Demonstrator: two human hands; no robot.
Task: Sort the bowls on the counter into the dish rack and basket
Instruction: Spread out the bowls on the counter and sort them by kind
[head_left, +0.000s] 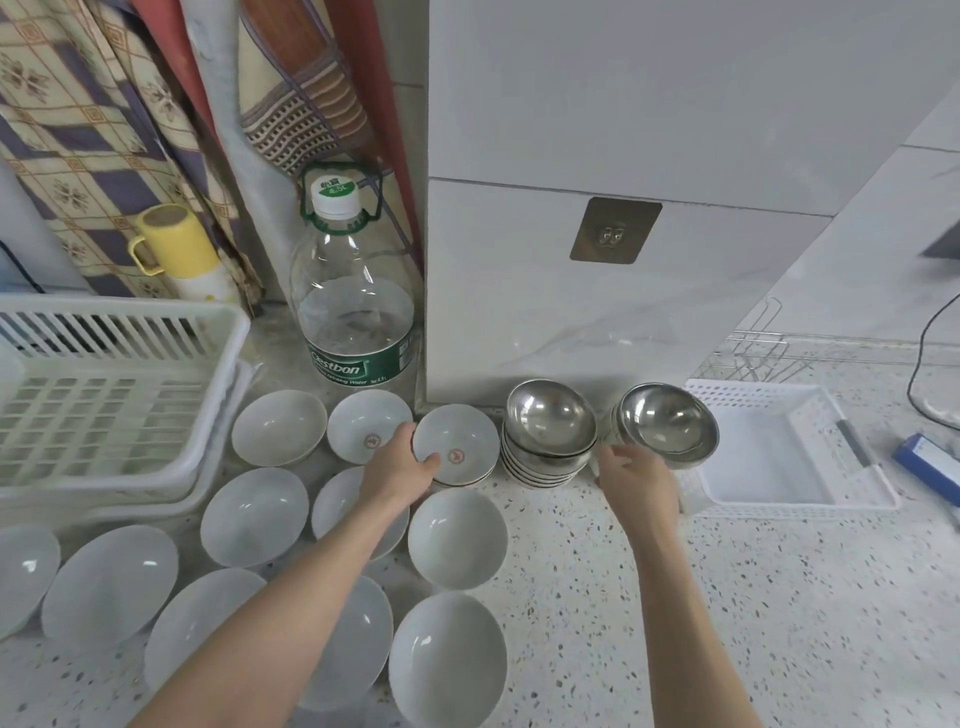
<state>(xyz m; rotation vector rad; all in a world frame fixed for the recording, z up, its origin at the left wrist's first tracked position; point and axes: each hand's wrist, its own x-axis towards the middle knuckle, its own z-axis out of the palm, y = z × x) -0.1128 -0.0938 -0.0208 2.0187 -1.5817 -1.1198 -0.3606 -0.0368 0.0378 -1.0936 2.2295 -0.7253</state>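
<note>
- On the speckled counter (727, 597): white plastic dish rack (104, 395) at far left; shallow white basket (779, 457) at right, against the wall side.
- Large clear water bottle (353, 312) with green label stands behind the bowls; yellow cup (174, 239) sits upside down on a flask behind the rack.
- White ceramic bowls (254, 514) spread singly over the left half of the counter, from beside the rack down to the near edge, all mouth up.
- 2 stacks of steel bowls: taller stack (548, 431) at centre, shorter stack (670, 421) just beside the basket.
- Small white bowl with red mark (460, 447) tops a short stack just left of the taller steel stack.
- Left hand (400, 467) grips that bowl's near rim, thumb curled over the edge into the bowl.
- Right hand (636, 478) reaches between the steel stacks, fingers loosely apart near the shorter stack's base; contact cannot be told.
</note>
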